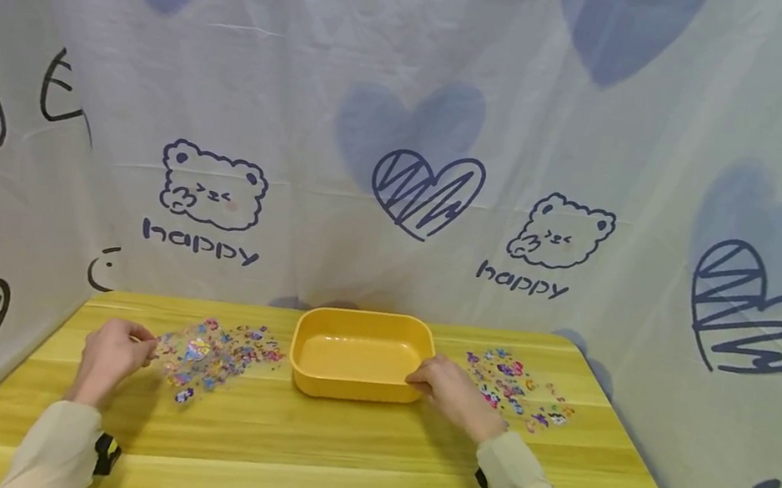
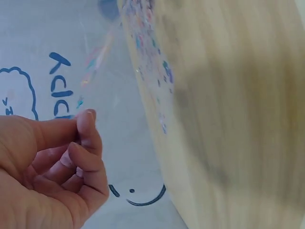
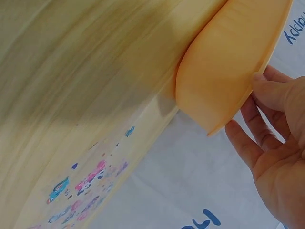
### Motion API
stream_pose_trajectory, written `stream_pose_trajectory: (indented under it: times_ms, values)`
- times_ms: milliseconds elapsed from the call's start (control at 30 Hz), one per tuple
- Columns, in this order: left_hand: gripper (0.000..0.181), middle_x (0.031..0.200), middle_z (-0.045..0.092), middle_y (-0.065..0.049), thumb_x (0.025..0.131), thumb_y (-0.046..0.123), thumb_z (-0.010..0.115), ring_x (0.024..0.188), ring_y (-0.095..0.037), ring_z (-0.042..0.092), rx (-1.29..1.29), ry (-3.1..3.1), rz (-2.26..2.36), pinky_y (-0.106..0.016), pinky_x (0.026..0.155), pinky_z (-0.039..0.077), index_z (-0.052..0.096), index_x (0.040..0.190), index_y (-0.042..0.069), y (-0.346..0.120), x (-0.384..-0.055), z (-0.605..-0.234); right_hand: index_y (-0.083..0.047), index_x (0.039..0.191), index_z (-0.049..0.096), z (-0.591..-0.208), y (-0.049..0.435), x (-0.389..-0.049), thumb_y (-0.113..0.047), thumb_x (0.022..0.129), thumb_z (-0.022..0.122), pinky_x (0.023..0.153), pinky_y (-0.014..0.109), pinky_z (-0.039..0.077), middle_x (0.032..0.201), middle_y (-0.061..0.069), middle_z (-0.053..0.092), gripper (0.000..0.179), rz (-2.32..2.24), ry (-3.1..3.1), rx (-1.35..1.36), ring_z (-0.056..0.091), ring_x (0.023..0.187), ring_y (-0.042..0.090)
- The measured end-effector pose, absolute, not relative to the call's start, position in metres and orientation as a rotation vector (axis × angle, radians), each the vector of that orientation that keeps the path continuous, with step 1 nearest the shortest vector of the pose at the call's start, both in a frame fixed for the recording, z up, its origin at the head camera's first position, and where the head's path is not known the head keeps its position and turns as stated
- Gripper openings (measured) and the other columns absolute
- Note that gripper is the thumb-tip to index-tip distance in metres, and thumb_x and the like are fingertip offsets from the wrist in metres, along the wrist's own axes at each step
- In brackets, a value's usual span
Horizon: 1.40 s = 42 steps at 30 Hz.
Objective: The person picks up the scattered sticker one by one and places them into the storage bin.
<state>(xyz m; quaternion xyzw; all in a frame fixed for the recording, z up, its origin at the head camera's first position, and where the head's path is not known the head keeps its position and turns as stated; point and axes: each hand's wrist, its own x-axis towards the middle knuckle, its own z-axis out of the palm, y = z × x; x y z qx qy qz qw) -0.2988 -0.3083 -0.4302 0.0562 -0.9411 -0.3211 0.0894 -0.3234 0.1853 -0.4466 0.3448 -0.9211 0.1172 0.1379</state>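
Observation:
Between thumb and index fingertip, my left hand (image 1: 112, 358) pinches the edge of a clear sticker sheet (image 2: 97, 59) with small colourful figures. The left wrist view shows that sheet nearly edge-on, raised off the table, with the other left fingers curled inward. Below it on the wood lie scattered colourful stickers (image 1: 238, 356). My right hand (image 1: 452, 392) grips the right rim of a yellow plastic basin (image 1: 357, 391), thumb outside and fingers over the edge. Nothing lies inside the basin, which stands at the table's back middle.
A second patch of colourful stickers (image 1: 510, 384) lies on the table right of the basin, close beyond my right hand. The wooden table (image 1: 327, 471) ends at a white printed curtain (image 1: 330, 142) behind and on both sides.

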Motion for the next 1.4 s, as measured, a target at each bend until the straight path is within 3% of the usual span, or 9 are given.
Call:
stream_pose_trajectory:
  times_ms: [500,667,900,1167,1400]
  values:
    - [0.029,0.087,0.073,-0.019,0.099,0.018,0.056,0.06,-0.013,0.062,0.254,-2.566,-1.019,-0.027,0.049,0.045,0.071,0.106,-0.006,-0.28,-0.313,-0.421,-0.007,0.101,0.077,-0.446,0.185,-0.322,0.004,0.087,0.067,0.083,0.033,0.055,0.096,0.004,0.074,0.02,0.331,-2.661,1.015,0.065,0.09,0.019]
    - [0.03,0.093,0.073,-0.019,0.1,0.02,0.055,0.067,-0.016,0.066,0.244,-2.525,-1.077,-0.025,0.051,0.048,0.07,0.11,-0.005,-0.268,-0.317,-0.415,-0.007,0.101,0.077,-0.447,0.185,-0.322,0.004,0.088,0.067,0.083,0.033,0.055,0.096,0.005,0.075,0.02,0.328,-2.667,1.007,0.066,0.09,0.019]
    - [0.03,0.098,0.072,-0.02,0.102,0.019,0.052,0.084,-0.032,0.069,0.218,-2.492,-1.147,-0.024,0.053,0.048,0.069,0.113,-0.003,-0.248,-0.323,-0.409,-0.006,0.101,0.076,-0.45,0.187,-0.321,0.002,0.088,0.068,0.081,0.034,0.055,0.096,0.005,0.074,0.017,0.339,-2.625,1.02,0.065,0.089,0.02]
    - [0.029,0.102,0.071,-0.021,0.102,0.018,0.053,0.087,-0.03,0.068,0.196,-2.495,-1.255,-0.025,0.056,0.048,0.068,0.115,-0.003,-0.218,-0.335,-0.407,-0.005,0.102,0.075,-0.453,0.186,-0.32,-0.001,0.088,0.069,0.082,0.035,0.054,0.097,0.006,0.074,0.016,0.355,-2.601,1.021,0.065,0.09,0.021]
    - [0.025,0.098,0.071,-0.02,0.101,0.016,0.054,0.068,-0.017,0.059,0.12,-2.484,-1.325,-0.024,0.052,0.045,0.069,0.111,-0.001,-0.188,-0.347,-0.405,-0.006,0.106,0.075,-0.454,0.186,-0.319,-0.004,0.09,0.067,0.087,0.035,0.053,0.101,0.005,0.074,0.017,0.337,-2.645,0.992,0.064,0.095,0.02]
